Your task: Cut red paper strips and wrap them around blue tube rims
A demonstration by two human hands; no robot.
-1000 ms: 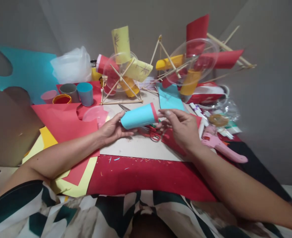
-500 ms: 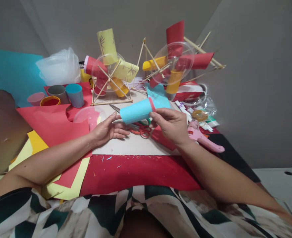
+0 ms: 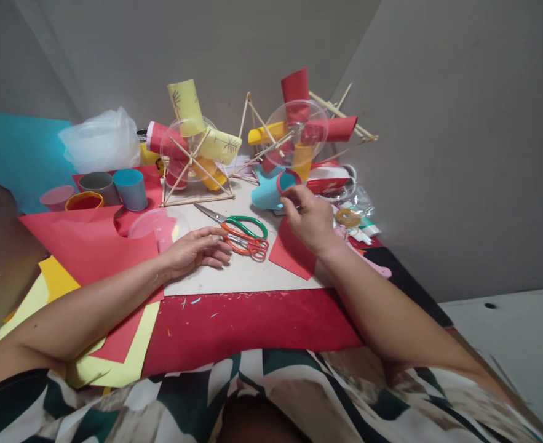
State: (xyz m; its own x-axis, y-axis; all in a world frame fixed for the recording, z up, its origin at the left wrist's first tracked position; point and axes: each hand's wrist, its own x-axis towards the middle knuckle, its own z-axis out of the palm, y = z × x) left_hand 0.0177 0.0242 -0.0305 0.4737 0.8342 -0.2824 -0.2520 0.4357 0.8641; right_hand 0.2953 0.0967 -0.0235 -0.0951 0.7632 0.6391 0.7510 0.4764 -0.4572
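Note:
My right hand (image 3: 309, 221) pinches the red rim of a light blue paper tube (image 3: 265, 197), whose open end faces partly toward me. My left hand (image 3: 202, 247) rests low over the white board (image 3: 225, 280) with its fingers loosely apart and nothing in them. Just beyond its fingertips lie green-handled scissors (image 3: 248, 223) and smaller red-handled scissors (image 3: 257, 248). A red piece of paper (image 3: 294, 252) lies on the board below my right hand.
Two wheel models of stick frames, clear plastic discs and paper tubes stand behind: one with yellow tubes (image 3: 186, 107), one with red tubes (image 3: 295, 92). Cups (image 3: 130, 189) and red paper (image 3: 91, 240) are at left. A pink glue gun (image 3: 377, 266) lies at right.
My right hand has carried the blue tube away from my left hand, back and to the right, turning its rim toward me. The scissors are now uncovered. The view has shifted slightly.

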